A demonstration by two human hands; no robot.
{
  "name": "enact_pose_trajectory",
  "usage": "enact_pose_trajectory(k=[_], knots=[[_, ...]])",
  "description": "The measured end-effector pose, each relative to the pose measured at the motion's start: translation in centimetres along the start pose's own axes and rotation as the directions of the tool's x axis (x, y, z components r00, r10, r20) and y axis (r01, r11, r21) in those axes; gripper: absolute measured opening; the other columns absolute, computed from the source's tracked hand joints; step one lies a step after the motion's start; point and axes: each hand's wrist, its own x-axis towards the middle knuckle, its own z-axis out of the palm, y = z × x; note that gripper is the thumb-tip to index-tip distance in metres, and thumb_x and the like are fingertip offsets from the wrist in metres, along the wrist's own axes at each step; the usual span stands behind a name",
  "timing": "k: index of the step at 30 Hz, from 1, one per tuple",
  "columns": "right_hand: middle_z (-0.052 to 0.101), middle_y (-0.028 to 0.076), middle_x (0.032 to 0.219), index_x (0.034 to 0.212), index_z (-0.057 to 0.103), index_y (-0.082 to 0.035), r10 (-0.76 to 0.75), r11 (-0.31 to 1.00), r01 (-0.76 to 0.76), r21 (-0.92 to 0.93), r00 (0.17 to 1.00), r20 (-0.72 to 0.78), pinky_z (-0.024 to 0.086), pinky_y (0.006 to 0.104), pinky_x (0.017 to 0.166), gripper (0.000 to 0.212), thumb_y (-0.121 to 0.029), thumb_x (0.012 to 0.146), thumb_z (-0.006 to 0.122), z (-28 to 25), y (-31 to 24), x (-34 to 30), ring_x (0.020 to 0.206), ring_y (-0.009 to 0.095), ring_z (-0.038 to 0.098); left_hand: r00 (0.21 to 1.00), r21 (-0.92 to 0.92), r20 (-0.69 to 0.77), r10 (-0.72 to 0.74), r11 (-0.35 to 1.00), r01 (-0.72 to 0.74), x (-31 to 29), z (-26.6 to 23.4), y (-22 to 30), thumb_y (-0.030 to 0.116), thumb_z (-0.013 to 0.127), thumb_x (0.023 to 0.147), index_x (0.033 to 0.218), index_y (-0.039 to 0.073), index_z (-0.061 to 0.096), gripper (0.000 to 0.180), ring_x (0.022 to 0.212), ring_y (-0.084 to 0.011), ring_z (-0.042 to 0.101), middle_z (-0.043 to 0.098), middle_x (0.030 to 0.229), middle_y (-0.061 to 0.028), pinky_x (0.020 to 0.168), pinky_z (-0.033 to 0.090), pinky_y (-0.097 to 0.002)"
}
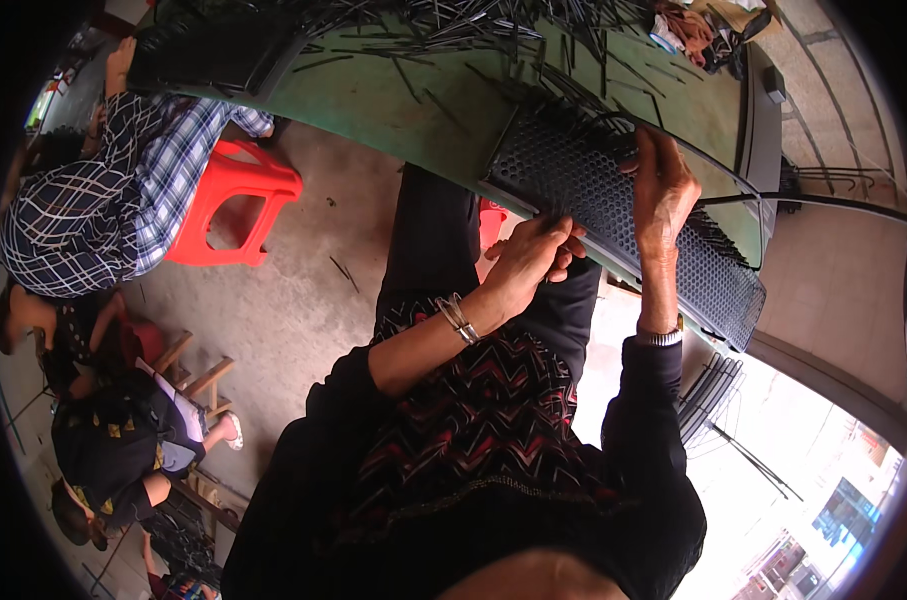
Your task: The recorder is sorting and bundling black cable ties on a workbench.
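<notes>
A long black panel with rows of round holes [573, 170] lies slanted along the near edge of the green table. Dark bristle-like ends stick out along its far side. My left hand [533, 258] is at the panel's near edge, its fingers closed in a pinch; what they hold is too small to tell. Over the panel's middle, my right hand [663, 195] is closed, with thumb and forefinger curled together. Beside its fingertips a thin black strip [713, 160] bends across toward the right, but whether the fingers grip it is unclear.
Many loose black strips [453, 30] cover the far part of the green table [373, 110]. A crumpled cloth [685, 30] lies at the far right. A red plastic stool [238, 205] stands to the left, beside a seated person in checked clothes [83, 215]. Another person [113, 440] sits lower left.
</notes>
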Motion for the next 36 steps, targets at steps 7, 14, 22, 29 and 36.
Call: enact_pose_trajectory(k=[7, 14, 22, 29, 36], knots=[[0.065, 0.005, 0.066, 0.104, 0.070, -0.005, -0.111, 0.989, 0.111, -0.097, 0.994, 0.012, 0.046, 0.0245, 0.054, 0.017, -0.009, 0.092, 0.059, -0.1, 0.5, 0.5, 0.057, 0.007, 0.061, 0.992, 0.032, 0.096, -0.081, 0.996, 0.079, -0.5, -0.4, 0.9, 0.035, 0.049, 0.100, 0.115, 0.003, 0.058, 0.036, 0.057, -0.0034, 0.038, 0.064, 0.081, -0.0080, 0.045, 0.032, -0.0173], [0.063, 0.006, 0.071, 0.104, 0.070, -0.004, -0.091, 0.996, 0.092, -0.005, 0.992, 0.083, 0.044, 0.0239, 0.053, 0.017, -0.007, 0.090, 0.062, -0.6, 0.0, 0.9, 0.055, 0.006, 0.056, 0.998, 0.016, 0.055, -0.036, 0.999, 0.035, 0.1, -0.5, 0.2, 0.033, 0.046, 0.102, 0.111, 0.002, 0.060, 0.036, 0.059, -0.0034, 0.038, 0.065, 0.081, -0.0076, 0.047, 0.032, -0.0173], [0.063, 0.004, 0.072, 0.105, 0.070, -0.004, -0.172, 0.985, 0.173, -0.004, 0.983, 0.068, 0.043, 0.0227, 0.052, 0.017, -0.005, 0.090, 0.063, -0.4, 0.1, 0.9, 0.054, 0.006, 0.052, 0.996, -0.028, 0.062, -0.067, 0.997, 0.069, -0.4, -0.4, 0.4, 0.033, 0.050, 0.100, 0.110, 0.001, 0.062, 0.035, 0.062, -0.0050, 0.043, 0.064, 0.083, -0.0086, 0.050, 0.038, -0.0186], [0.065, 0.004, 0.076, 0.105, 0.070, -0.003, -0.179, 0.983, 0.168, 0.076, 0.968, 0.173, 0.044, 0.0229, 0.053, 0.017, -0.005, 0.090, 0.063, -0.7, 0.2, 1.4, 0.055, 0.006, 0.053, 0.997, 0.041, 0.029, -0.069, 0.997, 0.068, -0.7, -0.1, 0.7, 0.038, 0.050, 0.099, 0.112, 0.002, 0.062, 0.040, 0.065, -0.0067, 0.052, 0.064, 0.082, -0.0078, 0.054, 0.045, -0.0210], [0.070, 0.006, 0.087, 0.106, 0.070, -0.002, -0.184, 0.967, 0.134, 0.217, 0.956, 0.230, 0.047, 0.0226, 0.061, 0.018, -0.004, 0.090, 0.063, -0.1, 0.2, 0.9, 0.061, 0.008, 0.059, 0.993, 0.021, 0.026, -0.117, 0.993, 0.117, -0.9, -0.2, 0.9, 0.039, 0.046, 0.100, 0.113, 0.004, 0.061, 0.040, 0.061, -0.0063, 0.051, 0.065, 0.078, -0.0049, 0.050, 0.042, -0.0227]])
